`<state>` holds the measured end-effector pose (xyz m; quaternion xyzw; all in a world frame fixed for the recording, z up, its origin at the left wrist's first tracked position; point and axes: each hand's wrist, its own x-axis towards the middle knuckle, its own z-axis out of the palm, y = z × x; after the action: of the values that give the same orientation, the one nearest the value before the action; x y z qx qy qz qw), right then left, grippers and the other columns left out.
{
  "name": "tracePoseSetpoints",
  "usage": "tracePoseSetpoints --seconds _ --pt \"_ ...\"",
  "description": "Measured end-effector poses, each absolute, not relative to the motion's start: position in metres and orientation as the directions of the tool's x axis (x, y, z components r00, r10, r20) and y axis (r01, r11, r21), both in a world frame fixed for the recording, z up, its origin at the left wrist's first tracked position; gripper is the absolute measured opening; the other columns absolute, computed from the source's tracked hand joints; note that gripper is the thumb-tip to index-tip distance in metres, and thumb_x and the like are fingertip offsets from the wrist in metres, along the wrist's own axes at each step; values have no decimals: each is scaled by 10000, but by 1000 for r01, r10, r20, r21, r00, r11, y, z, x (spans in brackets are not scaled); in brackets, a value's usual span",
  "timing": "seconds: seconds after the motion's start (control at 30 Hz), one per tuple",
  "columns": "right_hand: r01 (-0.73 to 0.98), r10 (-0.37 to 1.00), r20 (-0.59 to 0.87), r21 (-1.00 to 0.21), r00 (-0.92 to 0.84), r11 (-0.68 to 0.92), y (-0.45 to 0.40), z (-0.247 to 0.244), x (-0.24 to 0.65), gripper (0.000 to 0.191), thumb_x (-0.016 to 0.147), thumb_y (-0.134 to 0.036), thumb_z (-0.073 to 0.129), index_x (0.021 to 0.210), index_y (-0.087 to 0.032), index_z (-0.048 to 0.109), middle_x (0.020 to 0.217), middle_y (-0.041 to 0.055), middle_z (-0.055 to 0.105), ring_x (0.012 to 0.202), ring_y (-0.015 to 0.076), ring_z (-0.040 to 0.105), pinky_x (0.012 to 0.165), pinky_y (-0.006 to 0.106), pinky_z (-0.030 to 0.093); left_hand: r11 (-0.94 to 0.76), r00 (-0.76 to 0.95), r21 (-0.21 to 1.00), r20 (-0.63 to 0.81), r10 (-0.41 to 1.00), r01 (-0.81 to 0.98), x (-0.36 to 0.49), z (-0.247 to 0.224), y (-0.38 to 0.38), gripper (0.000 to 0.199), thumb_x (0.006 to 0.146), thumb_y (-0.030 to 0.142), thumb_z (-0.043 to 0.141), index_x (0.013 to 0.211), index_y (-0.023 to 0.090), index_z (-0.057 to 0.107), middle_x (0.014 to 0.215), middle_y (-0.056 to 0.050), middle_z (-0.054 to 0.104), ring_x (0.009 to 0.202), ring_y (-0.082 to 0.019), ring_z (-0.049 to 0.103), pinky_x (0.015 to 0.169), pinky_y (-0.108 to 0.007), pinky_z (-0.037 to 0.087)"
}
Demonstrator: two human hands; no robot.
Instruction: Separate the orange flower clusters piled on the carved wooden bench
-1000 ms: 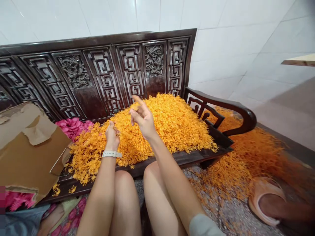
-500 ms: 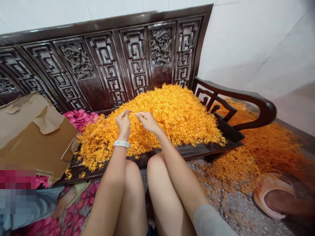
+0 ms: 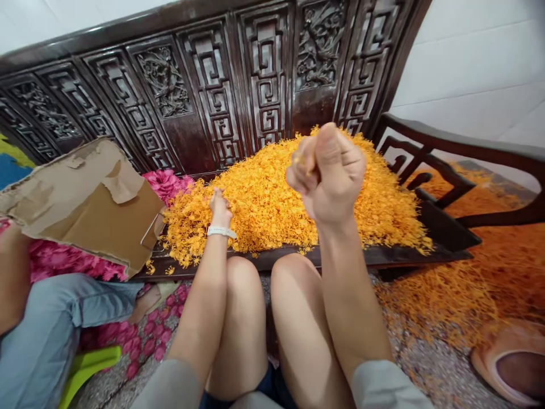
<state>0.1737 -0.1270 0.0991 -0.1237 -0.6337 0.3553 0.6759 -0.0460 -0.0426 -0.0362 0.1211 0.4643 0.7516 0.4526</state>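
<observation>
A large heap of yellow-orange flower pieces [image 3: 264,187] lies on the seat of a dark carved wooden bench [image 3: 187,142]. My left hand [image 3: 220,205], with a pale band at the wrist, is over the heap's left part; its fingers are bent together, and what they hold is too small to make out. Raised high toward the camera, my right hand [image 3: 330,170] is curled closed in front of the heap. A small blurred yellow bit shows at its fingers.
To the left, a torn cardboard box [image 3: 97,210] stands beside pink flowers [image 3: 166,184]. A person in light blue jeans [image 3: 63,318] sits there, near a green plastic item [image 3: 91,363]. Orange pieces [image 3: 502,272] cover the floor at right, near a foot in a sandal [image 3: 511,358].
My hands, close together before, are now apart. The right one has risen toward the camera and moved right. The view has shifted, showing more of the person at left.
</observation>
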Motion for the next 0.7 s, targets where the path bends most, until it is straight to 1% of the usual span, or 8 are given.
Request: tracePoseSetpoints --seconds 0.1,0.17,0.23,0.33,0.47,0.57,0.63,0.7 --pt "-7 701 713 -701 -24 713 -101 77 190 456 1059 -611 543 1308 -249 665 948 47 620 644 127 516 614 300 508 -132 -500 724 -321 804 -677 -52 -25 -52 434 1070 586 571 848 214 541 523 101 293 405 -74 286 442 -200 274" --pt "301 794 593 -739 -137 603 -77 46 191 704 1024 -593 596 1614 -231 462 1216 145 673 869 222 650 837 435 588 -171 -465 694 -260 846 -699 -45 -13 -57 438 1059 618 568 872 223 547 530 93 344 408 -76 343 449 -194 334" --pt "459 859 460 -728 -224 510 -59 16 186 861 1011 -565 606 1705 -147 314 1351 225 657 1081 327 676 1023 558 546 -200 -444 675 -209 872 -710 -35 -1 -60 449 1035 642 593 870 228 542 527 91 353 409 -82 370 448 -192 357" --pt "415 863 368 -765 -345 492 -48 -6 172 753 1030 -601 552 1593 -105 497 1328 221 697 1164 355 675 1097 572 504 -231 -430 638 -173 886 -734 -21 9 -62 476 1029 643 607 820 228 502 513 91 326 396 -88 342 430 -206 332" --pt "153 819 347 -877 -457 456 -55 -3 151 678 979 -649 648 1470 -187 575 1298 151 711 1050 270 697 916 431 572 -230 -368 569 -138 919 -789 -14 11 -61 449 1092 508 573 767 214 473 519 79 330 420 -81 335 466 -211 318" --pt "39 804 374 -897 -463 440 -60 -1 140 490 988 -619 660 1234 -196 633 959 57 699 789 194 651 697 329 519 -215 -346 565 -134 929 -797 -13 8 -56 435 1098 485 569 768 210 496 523 77 320 431 -85 297 484 -223 293" --pt "40 798 416 -877 -435 479 -60 -3 136 421 1019 -626 604 1012 -205 623 768 -2 592 660 161 571 635 307 457 -218 -356 586 -130 925 -780 -13 4 -52 449 1095 520 553 771 212 504 523 75 307 432 -93 268 482 -239 269" --pt "53 796 467 -850 -384 524 -59 -4 133 451 1029 -653 561 921 -217 588 715 -17 528 642 156 524 628 305 423 -223 -365 615 -113 924 -756 -15 -1 -48 473 1093 563 523 773 216 506 524 73 284 433 -101 234 477 -255 252"
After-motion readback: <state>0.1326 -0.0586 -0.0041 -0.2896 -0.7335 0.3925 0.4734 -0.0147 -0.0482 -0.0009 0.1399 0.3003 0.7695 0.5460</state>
